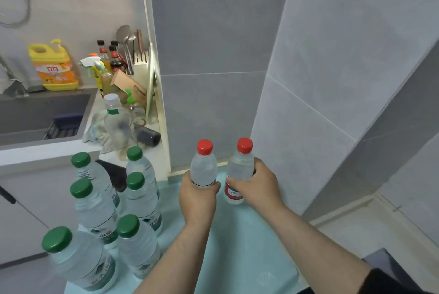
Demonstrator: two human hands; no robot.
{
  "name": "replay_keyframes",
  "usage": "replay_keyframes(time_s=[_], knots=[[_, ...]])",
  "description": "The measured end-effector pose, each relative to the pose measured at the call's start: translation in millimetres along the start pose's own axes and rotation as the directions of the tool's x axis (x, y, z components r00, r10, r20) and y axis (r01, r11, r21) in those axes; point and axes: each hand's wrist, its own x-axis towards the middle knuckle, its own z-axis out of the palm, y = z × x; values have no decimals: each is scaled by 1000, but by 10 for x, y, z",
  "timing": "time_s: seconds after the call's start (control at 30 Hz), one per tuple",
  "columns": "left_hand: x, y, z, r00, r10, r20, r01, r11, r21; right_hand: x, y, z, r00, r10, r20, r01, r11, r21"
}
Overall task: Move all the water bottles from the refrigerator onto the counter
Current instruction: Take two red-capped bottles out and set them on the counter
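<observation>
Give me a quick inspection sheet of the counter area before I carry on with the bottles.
Surface: pale blue counter top, next to a sink.
Job's things: six green-capped bottles stand grouped at left; two red-capped ones are in the hands.
Clutter: yellow detergent jug, sauce bottles, white-capped bottle and cloth by the sink.
Grippers: left hand grips the left red-capped bottle; right hand grips the right red-capped bottle.
Cables: grey hose loops on the wall.
Surroundings: grey tiled wall; refrigerator not in view.
</observation>
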Motion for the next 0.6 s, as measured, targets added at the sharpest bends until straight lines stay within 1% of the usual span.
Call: replay_keyframes(time_s=[0.23, 0.37, 0.6], knots=[[417, -374, 132, 993, -66, -101, 66, 998, -11, 383, 298, 371, 997, 17, 69, -17, 1000, 0], [479, -439, 172, 995, -31, -93, 33, 999, 19, 468, 375, 452, 995, 40, 96, -40, 999, 4], [445, -408, 145, 998, -4, -58, 5, 1000, 16, 562, 425, 503, 991, 10, 132, -11, 1000, 1]])
